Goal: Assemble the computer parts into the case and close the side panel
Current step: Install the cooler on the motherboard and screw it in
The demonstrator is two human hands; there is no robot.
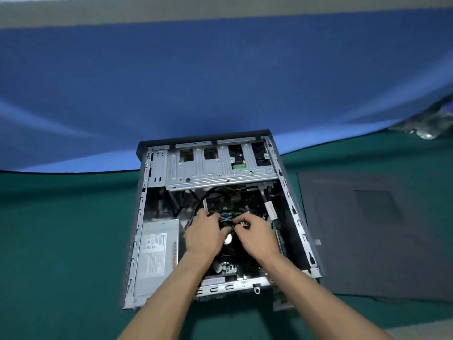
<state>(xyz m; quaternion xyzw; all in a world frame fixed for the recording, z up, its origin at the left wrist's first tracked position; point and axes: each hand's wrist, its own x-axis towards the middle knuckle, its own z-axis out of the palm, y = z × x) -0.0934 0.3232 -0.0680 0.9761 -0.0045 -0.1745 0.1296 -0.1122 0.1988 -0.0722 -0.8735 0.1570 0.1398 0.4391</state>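
Lying open, case [215, 168] shows bare silver metal framing inside.

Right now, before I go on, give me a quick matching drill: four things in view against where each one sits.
Things:
1. power supply
2. side panel
3. drive cage
4. both hands: left hand, right hand

Places:
A. flat on the green cloth, right of the case
B. far end of the case
C. near left corner of the case
D. over the motherboard, mid case

Pairs: 1-C, 2-A, 3-B, 4-D
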